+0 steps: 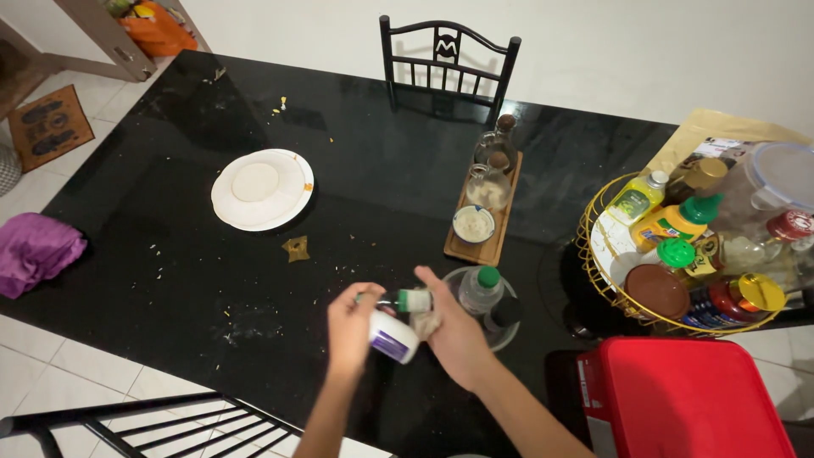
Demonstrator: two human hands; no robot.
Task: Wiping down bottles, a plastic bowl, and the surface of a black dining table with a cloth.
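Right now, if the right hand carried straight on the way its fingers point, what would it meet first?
Probably the left hand: the right hand points left at the white purple-labelled bottle held between them. Depth is unclear.

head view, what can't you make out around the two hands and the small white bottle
- Head view: left hand and right hand are motion-blurred, so their grip is unclear.
- Small white bottle: blurred and partly covered by fingers.
- Red box: cut off by the bottom edge.

Glossy black table (170, 254) (crumb-strewn); white plastic jar (392, 336); wooden tray (487, 248).
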